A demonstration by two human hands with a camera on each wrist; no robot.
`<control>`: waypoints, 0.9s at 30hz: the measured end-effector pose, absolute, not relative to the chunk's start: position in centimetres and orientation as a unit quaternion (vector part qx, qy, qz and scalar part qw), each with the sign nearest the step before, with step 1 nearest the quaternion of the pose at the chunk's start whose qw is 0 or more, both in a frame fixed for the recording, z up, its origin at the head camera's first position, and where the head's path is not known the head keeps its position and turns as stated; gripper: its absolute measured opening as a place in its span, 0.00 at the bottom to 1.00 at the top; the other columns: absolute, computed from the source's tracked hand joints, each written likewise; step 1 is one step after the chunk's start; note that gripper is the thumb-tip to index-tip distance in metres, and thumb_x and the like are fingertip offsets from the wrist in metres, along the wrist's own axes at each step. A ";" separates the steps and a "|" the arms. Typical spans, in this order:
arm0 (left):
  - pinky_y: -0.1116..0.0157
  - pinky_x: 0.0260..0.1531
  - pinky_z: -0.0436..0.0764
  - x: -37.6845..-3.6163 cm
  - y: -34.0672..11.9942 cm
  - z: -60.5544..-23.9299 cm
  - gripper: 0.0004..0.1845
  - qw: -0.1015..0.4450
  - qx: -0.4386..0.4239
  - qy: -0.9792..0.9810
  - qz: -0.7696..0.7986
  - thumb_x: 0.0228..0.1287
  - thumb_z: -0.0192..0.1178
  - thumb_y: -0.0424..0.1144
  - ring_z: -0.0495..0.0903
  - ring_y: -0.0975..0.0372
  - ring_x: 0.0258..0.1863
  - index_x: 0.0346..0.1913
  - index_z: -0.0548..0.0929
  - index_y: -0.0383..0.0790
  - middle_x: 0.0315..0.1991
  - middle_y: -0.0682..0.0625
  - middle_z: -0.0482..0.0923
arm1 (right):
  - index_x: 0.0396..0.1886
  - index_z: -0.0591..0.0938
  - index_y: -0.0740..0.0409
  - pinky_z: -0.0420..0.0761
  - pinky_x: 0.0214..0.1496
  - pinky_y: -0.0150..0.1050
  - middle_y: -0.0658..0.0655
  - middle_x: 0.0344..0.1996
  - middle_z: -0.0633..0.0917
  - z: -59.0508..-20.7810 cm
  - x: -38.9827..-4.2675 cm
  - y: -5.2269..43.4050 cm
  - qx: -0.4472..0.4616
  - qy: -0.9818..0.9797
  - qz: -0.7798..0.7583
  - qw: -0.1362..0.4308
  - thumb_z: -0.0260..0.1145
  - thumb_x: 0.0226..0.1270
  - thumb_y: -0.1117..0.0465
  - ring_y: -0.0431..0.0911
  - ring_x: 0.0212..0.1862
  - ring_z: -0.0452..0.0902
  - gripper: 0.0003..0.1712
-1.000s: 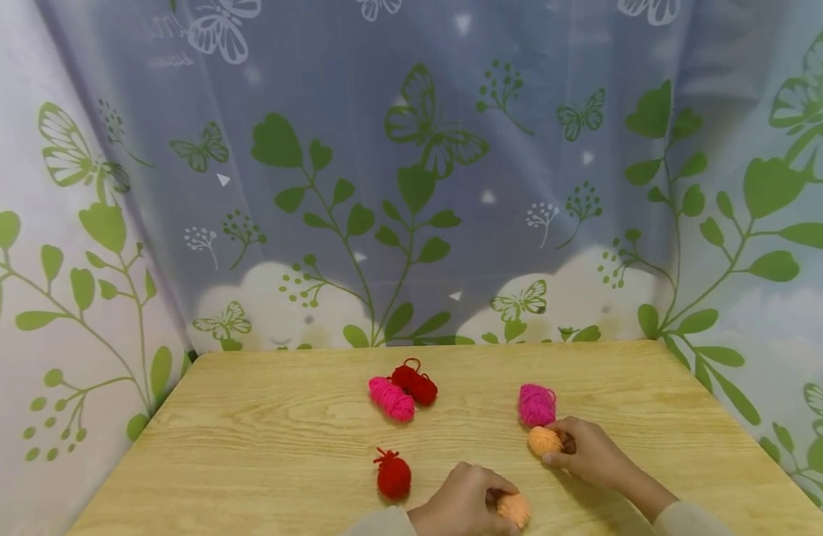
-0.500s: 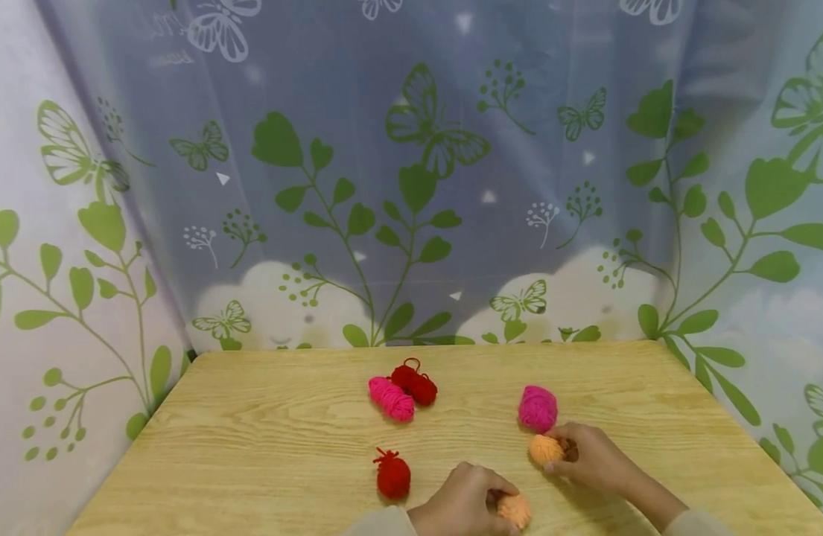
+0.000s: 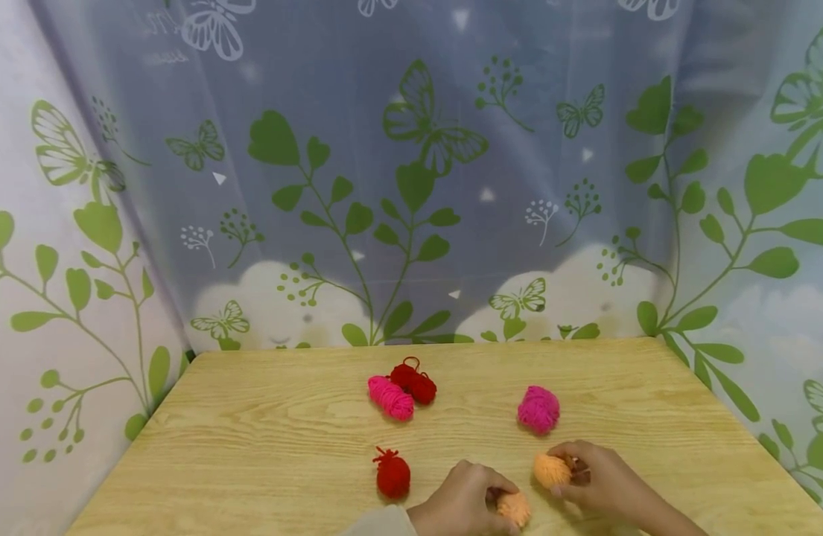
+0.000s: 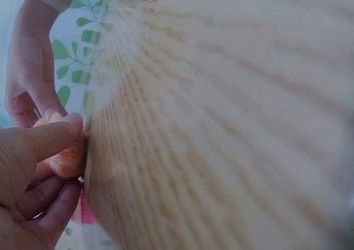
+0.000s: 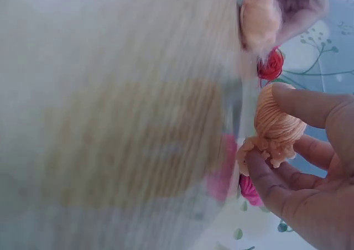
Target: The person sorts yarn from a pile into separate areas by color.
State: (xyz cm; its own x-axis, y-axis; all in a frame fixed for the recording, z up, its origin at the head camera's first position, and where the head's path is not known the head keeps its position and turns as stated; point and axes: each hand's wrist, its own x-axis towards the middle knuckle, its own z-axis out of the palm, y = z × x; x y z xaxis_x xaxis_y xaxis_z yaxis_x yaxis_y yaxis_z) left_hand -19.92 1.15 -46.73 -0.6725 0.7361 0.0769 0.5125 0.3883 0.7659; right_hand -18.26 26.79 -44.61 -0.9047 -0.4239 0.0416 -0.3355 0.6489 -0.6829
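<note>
Two small orange yarn bundles sit at the near edge of the wooden bench [image 3: 250, 447], each in a hand. The right hand [image 3: 595, 484] pinches one orange yarn bundle [image 3: 552, 470] between thumb and fingertips; the right wrist view shows the thumb lying over its wound top and a finger under its frayed lower end [image 5: 274, 129]. The left hand [image 3: 461, 506], just left of it and nearer, curls its fingers round the other orange bundle [image 3: 515, 509], which peeks out beside the thumb.

Beyond the hands lie a pink yarn bundle [image 3: 538, 409] on the right, a red yarn bundle [image 3: 392, 475] to the left of the left hand, and farther back a second pink bundle [image 3: 391, 397] touching a second red one [image 3: 414, 383]. A curtain printed with green leaves and butterflies [image 3: 411, 186] hangs behind the bench.

The bundles look light, soft and squashy, not fragile, though loose strands could snag or unwind. A gentle pinch across the wound middle seems the surest hold; the tufted ends would likely slip or pull out.
</note>
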 end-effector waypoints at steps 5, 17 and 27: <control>0.79 0.32 0.76 -20.0 1.2 -46.7 0.20 0.157 0.369 0.819 0.410 0.50 0.74 0.40 0.76 0.79 0.34 0.47 0.87 0.39 0.40 0.60 0.85 | 0.53 0.78 0.66 0.83 0.39 0.41 0.63 0.49 0.81 -44.5 -17.3 26.6 -0.172 0.892 -0.401 0.119 0.73 0.54 0.48 0.52 0.44 0.79 0.33; 0.78 0.32 0.76 -19.9 1.2 -46.8 0.20 0.172 0.358 0.812 0.428 0.50 0.74 0.38 0.76 0.78 0.34 0.48 0.86 0.39 0.38 0.60 0.85 | 0.48 0.78 0.63 0.79 0.36 0.31 0.55 0.43 0.82 -45.1 -16.5 26.2 -0.206 0.869 -0.422 0.158 0.72 0.58 0.53 0.32 0.37 0.74 0.23; 0.78 0.32 0.76 -19.9 1.1 -46.7 0.21 0.166 0.360 0.814 0.425 0.50 0.74 0.38 0.76 0.79 0.33 0.49 0.86 0.39 0.39 0.59 0.85 | 0.47 0.79 0.64 0.76 0.33 0.30 0.57 0.42 0.82 -45.4 -16.5 26.2 -0.216 0.864 -0.424 0.165 0.73 0.57 0.54 0.32 0.35 0.73 0.24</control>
